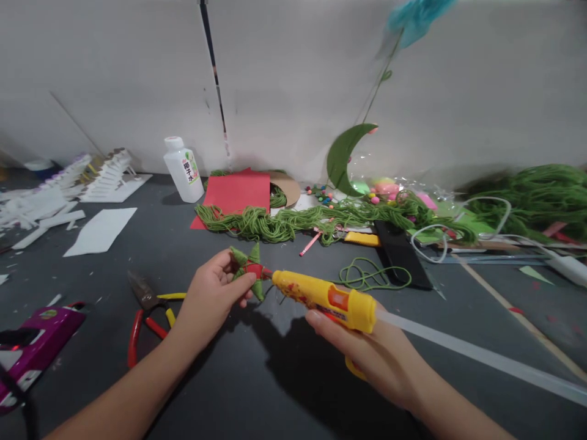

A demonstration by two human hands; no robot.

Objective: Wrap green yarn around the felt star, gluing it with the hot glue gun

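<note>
I read 椰子水, printed vertically, on the white bottle's [175, 171] label [189, 171]. Print on the yellow glue gun [318, 289]: illegible to me.

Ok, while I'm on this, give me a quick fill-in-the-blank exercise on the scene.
1. The left hand holds a star-shaped piece whose points are coloured ____.
2. The right hand holds a glue gun whose body is mostly ____.
3. In the picture, the white bottle stands to the ____ of the red sheet.
4. The device at the lower left edge has a casing that is mainly ____.

Missing words: green; yellow; left; purple.
</note>
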